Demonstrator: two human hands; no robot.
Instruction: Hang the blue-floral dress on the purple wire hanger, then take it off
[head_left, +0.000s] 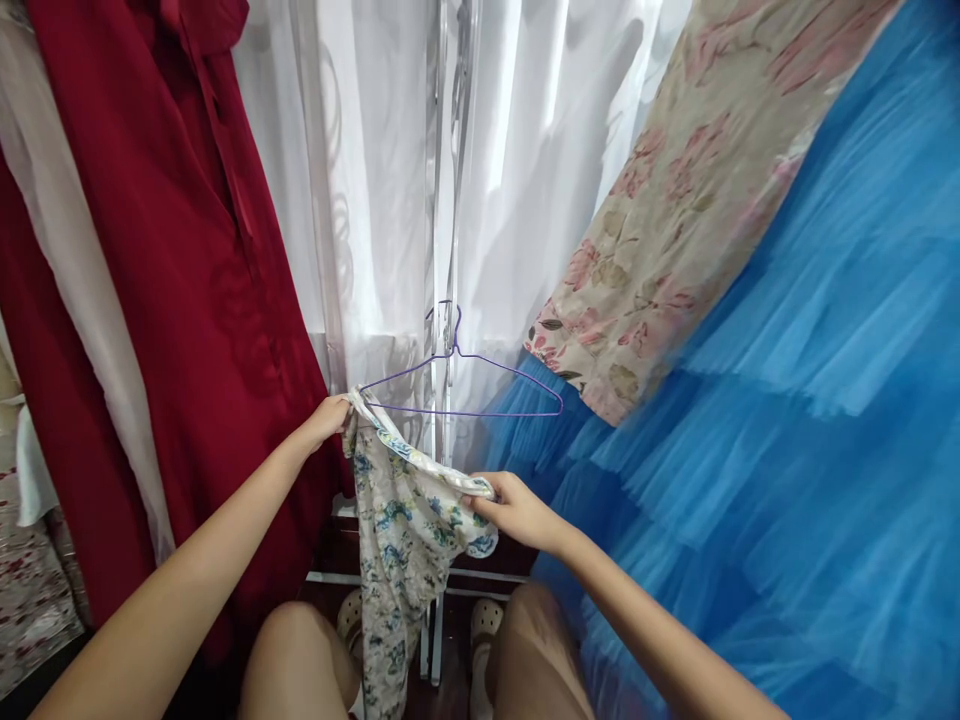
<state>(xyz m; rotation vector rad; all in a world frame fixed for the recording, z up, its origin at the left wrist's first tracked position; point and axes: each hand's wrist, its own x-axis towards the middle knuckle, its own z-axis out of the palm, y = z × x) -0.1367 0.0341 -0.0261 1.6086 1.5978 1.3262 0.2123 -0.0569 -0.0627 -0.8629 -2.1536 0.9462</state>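
A white floral garment [397, 530] with blue and green flowers hangs between my two hands. My left hand [330, 415] grips its upper left corner, right at the left end of a purple wire hanger [487, 412]. The garment's edge appears to be over that hanger end; the hanger's right end is bare. My right hand [510, 505] pinches the garment's opening on the other side, lower than the hanger and apart from it. The hanger's hook is up by a metal stand pole [439, 440]. Most of the left fingers are hidden by cloth.
On the left hangs a red dress [172, 280]. To the right are a beige dress with pink flowers [645, 260] and a blue tulle dress [795, 450]. White curtains [525, 180] hang behind the pole. My knees and a clog [486, 625] are below.
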